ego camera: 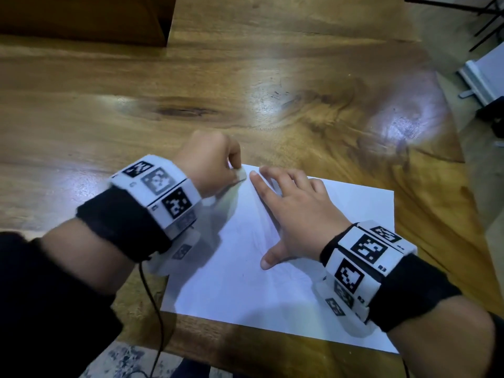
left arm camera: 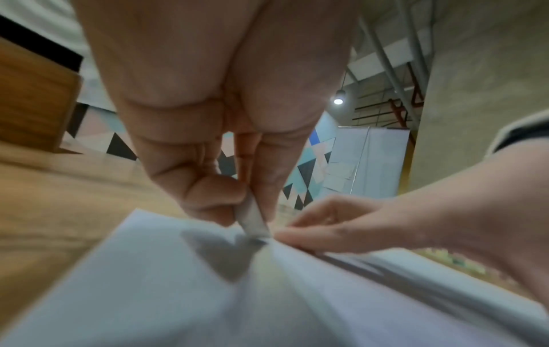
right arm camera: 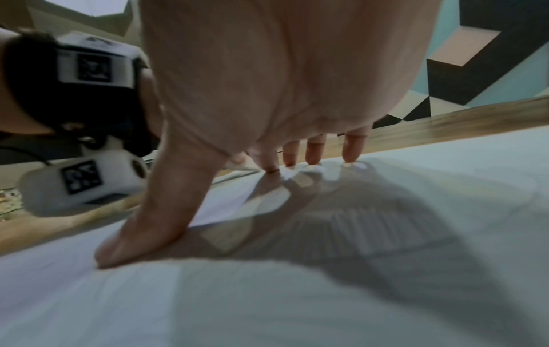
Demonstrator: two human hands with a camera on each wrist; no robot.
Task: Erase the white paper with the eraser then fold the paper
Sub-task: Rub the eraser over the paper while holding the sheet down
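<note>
A white sheet of paper [ego camera: 272, 282] lies flat on the wooden table [ego camera: 191, 105]. At the sheet's far left corner my left hand [ego camera: 210, 162] pinches a small white eraser [ego camera: 240, 175], whose lower end touches the paper [left arm camera: 148, 293]. The eraser [left arm camera: 252, 220] sits between thumb and fingers in the left wrist view. My right hand [ego camera: 294, 208] lies spread on the sheet just right of the eraser, fingers straight and thumb out. Its fingertips [right arm camera: 352, 150] and thumb press on the paper [right arm camera: 326, 293]. Faint pencil traces show near the sheet's middle.
A dark wooden box [ego camera: 81, 17] stands at the table's far left. A black cable [ego camera: 152, 309] hangs from my left wrist over the near table edge. The table's right edge drops to the floor, where a white stand [ego camera: 482, 77] sits.
</note>
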